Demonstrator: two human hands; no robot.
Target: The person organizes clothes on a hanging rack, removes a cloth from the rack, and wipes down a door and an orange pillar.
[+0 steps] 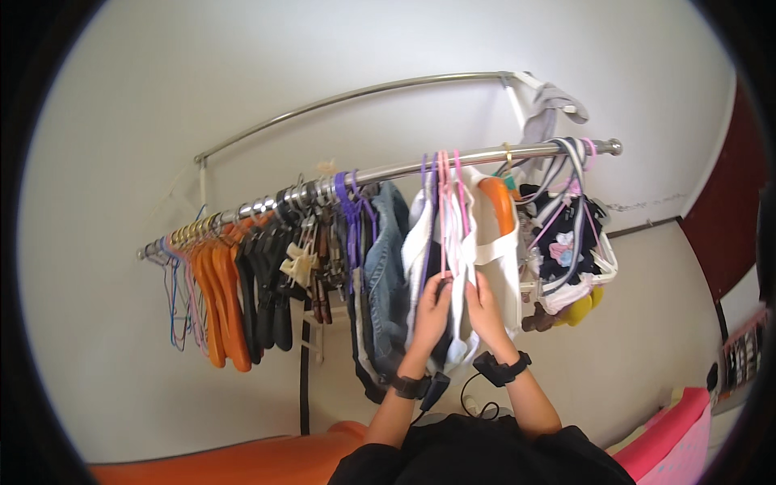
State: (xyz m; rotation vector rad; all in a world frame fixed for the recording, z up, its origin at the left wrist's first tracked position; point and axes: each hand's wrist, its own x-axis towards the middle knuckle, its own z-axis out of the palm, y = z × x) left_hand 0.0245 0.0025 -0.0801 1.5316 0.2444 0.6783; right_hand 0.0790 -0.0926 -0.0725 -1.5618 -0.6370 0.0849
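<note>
Before me a white garment (459, 303) hangs among clothes on pink plastic hangers (444, 212). My left hand (433, 306) has its fingers curled at the lower end of a pink hanger, beside the garment's left edge. What lies between those fingers is partly hidden. On the other side, my right hand (483, 309) pinches the garment's right edge between thumb and fingers. A cream-white garment on an orange hanger (497, 203) hangs just right of it. Left of my hands is a blue denim garment (388, 242).
A metal rail (424, 165) carries orange hangers (221, 303), black hangers (267, 297) and purple hangers (348, 218). Behind runs a second rail (351, 97). At right hang a striped strap (576, 200) and a white basket (609, 267) of dark clothes. An orange surface (242, 454) lies lower left.
</note>
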